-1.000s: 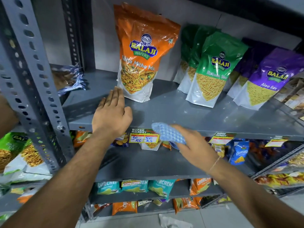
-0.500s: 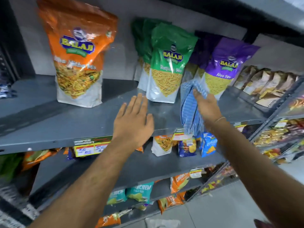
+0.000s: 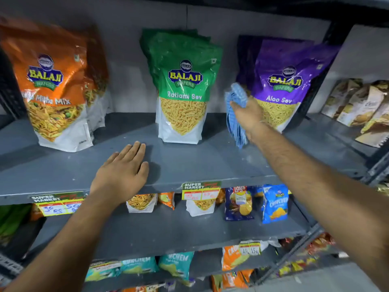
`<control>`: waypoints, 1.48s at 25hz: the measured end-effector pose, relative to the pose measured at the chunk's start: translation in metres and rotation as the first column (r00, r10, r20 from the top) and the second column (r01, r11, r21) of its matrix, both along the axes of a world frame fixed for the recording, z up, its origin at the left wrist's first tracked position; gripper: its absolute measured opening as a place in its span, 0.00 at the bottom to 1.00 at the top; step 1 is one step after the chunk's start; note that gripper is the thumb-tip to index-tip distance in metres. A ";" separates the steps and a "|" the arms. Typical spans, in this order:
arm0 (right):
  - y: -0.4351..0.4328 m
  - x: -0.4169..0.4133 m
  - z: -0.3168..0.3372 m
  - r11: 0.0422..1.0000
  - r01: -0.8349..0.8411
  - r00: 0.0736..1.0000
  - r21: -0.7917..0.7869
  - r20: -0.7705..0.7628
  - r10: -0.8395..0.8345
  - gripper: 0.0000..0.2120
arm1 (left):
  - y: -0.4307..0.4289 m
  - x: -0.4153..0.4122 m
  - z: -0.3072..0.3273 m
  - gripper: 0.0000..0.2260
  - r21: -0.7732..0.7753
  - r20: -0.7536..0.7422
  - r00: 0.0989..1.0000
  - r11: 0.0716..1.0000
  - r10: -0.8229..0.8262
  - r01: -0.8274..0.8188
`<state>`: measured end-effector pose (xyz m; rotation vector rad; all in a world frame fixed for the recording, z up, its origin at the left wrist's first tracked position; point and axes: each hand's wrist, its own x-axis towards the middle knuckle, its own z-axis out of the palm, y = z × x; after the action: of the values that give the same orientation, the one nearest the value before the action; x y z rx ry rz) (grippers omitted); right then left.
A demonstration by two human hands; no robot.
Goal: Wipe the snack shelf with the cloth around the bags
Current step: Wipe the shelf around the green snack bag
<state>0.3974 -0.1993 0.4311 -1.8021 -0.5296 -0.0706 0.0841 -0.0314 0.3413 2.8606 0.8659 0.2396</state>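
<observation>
The grey metal snack shelf (image 3: 210, 163) carries an orange bag (image 3: 56, 89) at the left, green bags (image 3: 185, 91) in the middle and purple bags (image 3: 284, 81) at the right, all upright. My right hand (image 3: 247, 114) grips a blue checked cloth (image 3: 235, 114), which hangs down in the gap between the green and purple bags, its lower end near the shelf surface. My left hand (image 3: 124, 171) lies flat, palm down, on the shelf's front edge, in front of the gap between the orange and green bags.
Brown and cream packets (image 3: 357, 108) stand on the neighbouring shelf to the right. Price tags (image 3: 200, 191) hang on the shelf's front lip. Lower shelves hold small chip bags (image 3: 274, 204). A steel upright (image 3: 376, 167) borders the right end.
The view has shifted right along the shelf. My right hand with the cloth has moved from the front edge into the gap between the green and purple bags. My left hand slid right along the edge.
</observation>
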 end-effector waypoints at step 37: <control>0.023 0.035 -0.047 0.589 -0.265 0.883 -0.763 0.053 0.466 0.14 | 0.000 0.004 -0.002 0.34 -0.013 0.103 0.993 0.998 0.059 -0.058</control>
<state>0.4320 -0.1764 0.3838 -2.4504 -1.2587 0.2559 0.0884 -0.0315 0.3392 2.7879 0.9283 0.3846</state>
